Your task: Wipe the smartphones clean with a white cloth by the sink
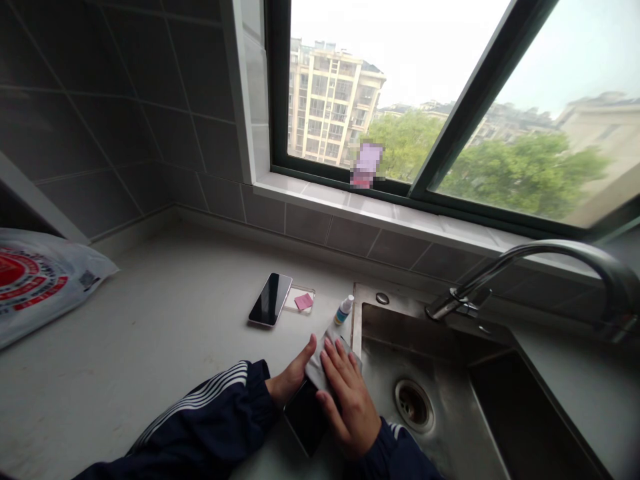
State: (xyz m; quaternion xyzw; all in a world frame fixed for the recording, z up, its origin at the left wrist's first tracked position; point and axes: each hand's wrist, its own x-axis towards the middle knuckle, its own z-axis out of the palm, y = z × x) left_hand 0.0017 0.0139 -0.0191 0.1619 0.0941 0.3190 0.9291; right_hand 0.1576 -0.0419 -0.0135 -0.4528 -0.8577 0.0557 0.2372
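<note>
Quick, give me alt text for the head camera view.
The left hand and right hand press a grey cloth onto a black smartphone at the edge of a steel sink. On the pale counter lie a second smartphone, a small spray bottle, and a clear holder with a pink note.

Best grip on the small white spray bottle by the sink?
Likely around the narrow body of the small white plastic spray bottle with blue collar, hand coming from the left over the pale countertop: it stands upright, and the steel sink rim sits tight on its right.
</note>
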